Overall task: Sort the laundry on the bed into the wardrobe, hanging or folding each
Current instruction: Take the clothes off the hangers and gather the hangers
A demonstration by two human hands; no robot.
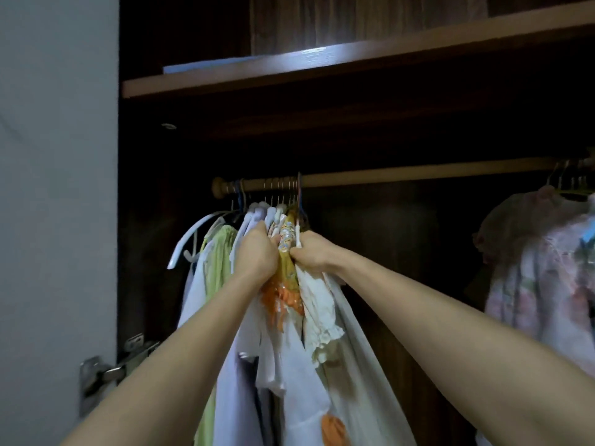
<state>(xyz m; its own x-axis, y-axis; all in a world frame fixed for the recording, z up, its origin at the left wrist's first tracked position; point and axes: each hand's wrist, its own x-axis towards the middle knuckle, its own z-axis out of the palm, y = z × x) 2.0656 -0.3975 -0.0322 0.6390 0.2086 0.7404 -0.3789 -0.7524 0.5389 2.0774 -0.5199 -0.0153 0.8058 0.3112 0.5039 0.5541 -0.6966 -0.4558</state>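
Note:
Inside the dark wardrobe a wooden rail (418, 176) carries a tight bunch of hung clothes (299, 365) at its left end: white, pale green, and a yellow and orange patterned garment (285, 268). My left hand (256, 252) grips the white garments just below their hangers. My right hand (314, 252) grips the white cloth on the right side of the bunch, close against the patterned garment. Both hands sit side by side under the metal hooks (280, 194).
A wooden shelf (354, 62) runs above the rail. A pink floral garment (541, 262) hangs at the rail's far right, with bare rail between the two groups. An empty white hanger (190, 238) sticks out left. The open door (58, 220) and hinge (96, 375) stand at left.

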